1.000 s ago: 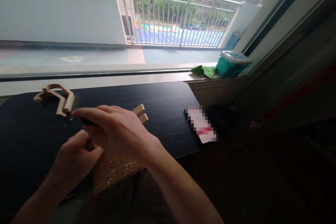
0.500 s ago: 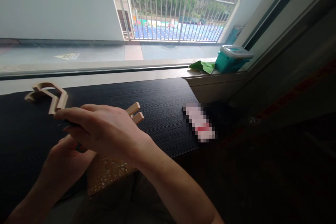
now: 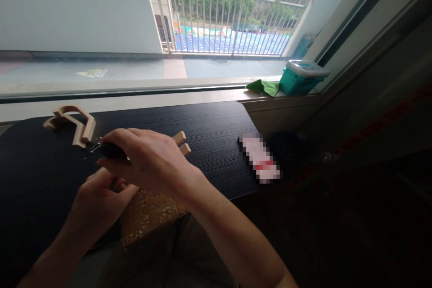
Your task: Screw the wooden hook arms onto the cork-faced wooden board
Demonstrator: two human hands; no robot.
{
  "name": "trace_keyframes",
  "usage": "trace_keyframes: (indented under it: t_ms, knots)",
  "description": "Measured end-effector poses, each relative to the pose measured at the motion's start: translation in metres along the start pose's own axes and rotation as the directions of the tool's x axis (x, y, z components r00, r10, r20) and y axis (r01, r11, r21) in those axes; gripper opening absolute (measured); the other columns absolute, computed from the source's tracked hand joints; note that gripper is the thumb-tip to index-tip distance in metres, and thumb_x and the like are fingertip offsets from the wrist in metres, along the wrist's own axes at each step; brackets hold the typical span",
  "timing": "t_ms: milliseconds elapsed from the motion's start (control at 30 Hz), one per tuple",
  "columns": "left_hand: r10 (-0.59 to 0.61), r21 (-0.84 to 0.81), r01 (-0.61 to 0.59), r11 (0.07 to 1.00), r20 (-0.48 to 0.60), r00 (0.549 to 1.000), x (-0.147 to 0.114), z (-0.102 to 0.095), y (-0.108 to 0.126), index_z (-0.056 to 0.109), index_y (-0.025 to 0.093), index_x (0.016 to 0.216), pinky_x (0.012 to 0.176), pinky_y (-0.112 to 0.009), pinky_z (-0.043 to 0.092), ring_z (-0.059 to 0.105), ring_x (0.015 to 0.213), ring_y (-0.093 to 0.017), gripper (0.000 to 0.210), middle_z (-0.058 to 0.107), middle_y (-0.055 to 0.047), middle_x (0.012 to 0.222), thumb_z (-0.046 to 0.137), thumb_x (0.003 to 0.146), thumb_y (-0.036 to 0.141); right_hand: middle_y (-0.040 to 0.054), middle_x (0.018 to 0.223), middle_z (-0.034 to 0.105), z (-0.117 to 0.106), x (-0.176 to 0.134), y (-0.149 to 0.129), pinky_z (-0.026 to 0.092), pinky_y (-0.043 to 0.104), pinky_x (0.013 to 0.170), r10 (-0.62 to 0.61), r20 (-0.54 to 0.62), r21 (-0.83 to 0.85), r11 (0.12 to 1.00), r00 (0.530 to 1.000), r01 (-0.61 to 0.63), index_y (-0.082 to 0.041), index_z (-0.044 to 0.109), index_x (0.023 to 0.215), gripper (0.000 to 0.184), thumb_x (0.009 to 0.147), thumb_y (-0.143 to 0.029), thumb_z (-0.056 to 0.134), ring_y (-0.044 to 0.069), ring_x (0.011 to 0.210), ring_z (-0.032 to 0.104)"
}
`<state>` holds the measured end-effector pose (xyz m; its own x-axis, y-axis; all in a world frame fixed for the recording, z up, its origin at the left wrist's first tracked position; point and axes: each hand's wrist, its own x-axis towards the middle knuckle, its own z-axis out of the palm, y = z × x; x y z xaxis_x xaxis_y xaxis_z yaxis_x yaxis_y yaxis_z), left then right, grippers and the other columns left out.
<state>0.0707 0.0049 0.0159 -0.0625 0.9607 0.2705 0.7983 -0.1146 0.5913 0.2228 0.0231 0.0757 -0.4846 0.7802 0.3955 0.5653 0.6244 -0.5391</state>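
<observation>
My right hand point(image 3: 153, 157) is closed around a dark, rounded handle point(image 3: 114, 150) of a tool whose working end I cannot make out. Below it, my left hand point(image 3: 101, 198) has thumb and fingers drawn together beside a perforated brown board point(image 3: 151, 218). What the left fingers hold is hidden. Past my right knuckles stick out the ends of two pale wooden strips point(image 3: 182, 141). Bent wooden pieces point(image 3: 88, 128) lie at the table's far left, and small shiny metal bits point(image 3: 96, 145) show just left of the handle.
A black wood-grain table point(image 3: 212, 144) stands against the window sill. On its right edge lies a pixelated pinkish flat object point(image 3: 259, 157). A green cloth point(image 3: 263, 87) and a teal lidded box point(image 3: 300, 78) rest on the sill.
My right hand has tipped, so the dark handle shows more now. The whole view has shifted, and both hands and the table things appear slightly further right.
</observation>
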Motion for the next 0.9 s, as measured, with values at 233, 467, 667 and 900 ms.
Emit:
trace_keyframes:
  t_ms: [233,467,667,900]
  knots:
    - [0.133,0.046,-0.134,0.990,0.017,0.991,0.001,0.001,-0.013,0.040,0.021,0.050,0.046,-0.022,0.033,0.041,0.047,-0.010,0.017,0.042,0.005,0.048,0.051,0.057,0.032,0.0001,0.116,0.060,-0.007,0.000,-0.005,0.041,0.024,0.079,-0.074,0.079,0.023,0.997,0.994,0.072,-0.022,0.049,0.123,0.038,0.087,-0.021,0.037,0.013,0.101,0.054]
    - [0.158,0.064,-0.158,0.985,0.005,0.987,0.000,0.001,-0.014,0.040,0.021,0.050,0.047,-0.022,0.034,0.041,0.044,-0.009,0.022,0.042,0.006,0.045,0.055,0.059,0.034,0.0000,0.105,0.063,-0.006,0.002,-0.004,0.039,0.025,0.077,-0.050,0.060,-0.081,0.995,0.997,0.055,-0.024,0.054,0.108,0.025,0.090,-0.031,0.037,0.014,0.096,0.055]
    - [0.249,0.058,-0.251,0.966,0.032,0.968,0.000,0.004,-0.024,0.046,0.019,0.055,0.050,-0.023,0.035,0.045,0.050,-0.011,0.015,0.046,0.004,0.052,0.054,0.064,0.026,0.0019,0.107,0.063,-0.011,0.006,-0.016,0.038,0.026,0.069,-0.072,0.154,-0.011,0.997,0.986,0.074,-0.023,0.052,0.114,0.029,0.086,-0.023,0.044,0.016,0.093,0.055]
    - [0.255,0.036,-0.254,0.967,-0.040,0.966,-0.003,-0.001,-0.022,0.040,0.020,0.056,0.053,-0.024,0.034,0.044,0.053,-0.012,0.019,0.044,0.004,0.054,0.056,0.067,0.019,0.0015,0.080,0.063,0.002,0.019,-0.021,0.030,0.024,0.057,0.060,0.080,-0.142,0.989,0.995,-0.049,-0.018,0.056,0.088,0.019,0.084,-0.035,0.048,0.011,0.067,0.052]
